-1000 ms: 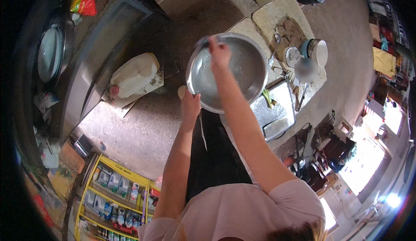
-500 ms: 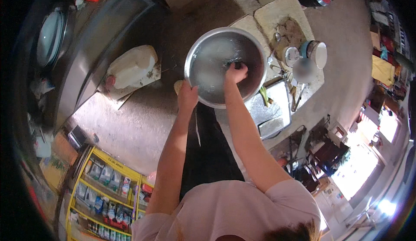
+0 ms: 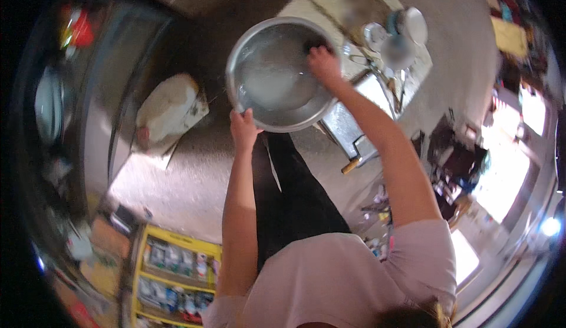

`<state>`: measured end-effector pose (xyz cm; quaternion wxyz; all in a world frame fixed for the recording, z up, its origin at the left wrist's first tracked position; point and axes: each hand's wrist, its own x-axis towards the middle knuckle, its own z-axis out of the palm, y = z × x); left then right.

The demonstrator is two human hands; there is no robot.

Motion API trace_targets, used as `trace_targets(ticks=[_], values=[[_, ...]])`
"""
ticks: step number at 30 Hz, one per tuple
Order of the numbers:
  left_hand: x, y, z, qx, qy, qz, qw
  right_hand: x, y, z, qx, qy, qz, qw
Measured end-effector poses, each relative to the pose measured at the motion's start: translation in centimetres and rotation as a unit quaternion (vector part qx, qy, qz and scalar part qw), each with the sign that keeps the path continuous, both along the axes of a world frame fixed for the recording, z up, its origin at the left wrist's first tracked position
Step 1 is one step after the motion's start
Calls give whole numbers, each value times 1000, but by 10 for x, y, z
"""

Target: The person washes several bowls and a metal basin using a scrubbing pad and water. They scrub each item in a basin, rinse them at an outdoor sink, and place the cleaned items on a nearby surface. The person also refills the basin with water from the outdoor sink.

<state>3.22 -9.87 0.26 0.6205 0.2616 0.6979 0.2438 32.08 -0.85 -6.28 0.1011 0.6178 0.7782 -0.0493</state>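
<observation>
A wide metal basin (image 3: pixel 234 63) with a little cloudy water (image 3: pixel 271 86) in it is in front of me, seemingly tilted. My left hand (image 3: pixel 244 130) grips its near-left rim, the thumb over the edge. My right hand (image 3: pixel 324 67) is inside, against the far-right wall, its fingers closed round a small dark lump (image 3: pixel 315 45) like a scrubbing pad. The hand hides part of this lump, and motion blurs it.
Right of the basin, a metal tray (image 3: pixel 346 129) lies beside a brown handle (image 3: pixel 351 165). Several bowls, including a white bowl (image 3: pixel 416 26), and utensils stand on a pale slab (image 3: pixel 421 63). A yellow shelf (image 3: pixel 177 233) is at lower left, an off-white oblong thing (image 3: pixel 168 105) at left.
The basin has shifted left and away in view, and seems more tilted. My right hand has moved from within the water to the far-right wall with the dark lump. My left hand keeps the rim.
</observation>
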Motion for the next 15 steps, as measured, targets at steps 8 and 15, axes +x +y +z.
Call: trace_targets(ticks=[8, 15], values=[[-6, -1, -8, -53, -63, 37, 996, -144, -85, 23, -144, 151, -321, 924], [-8, 1, 9, -23, -132, 9, 991, -165, 1, 3, 2, 258, -234, 937]])
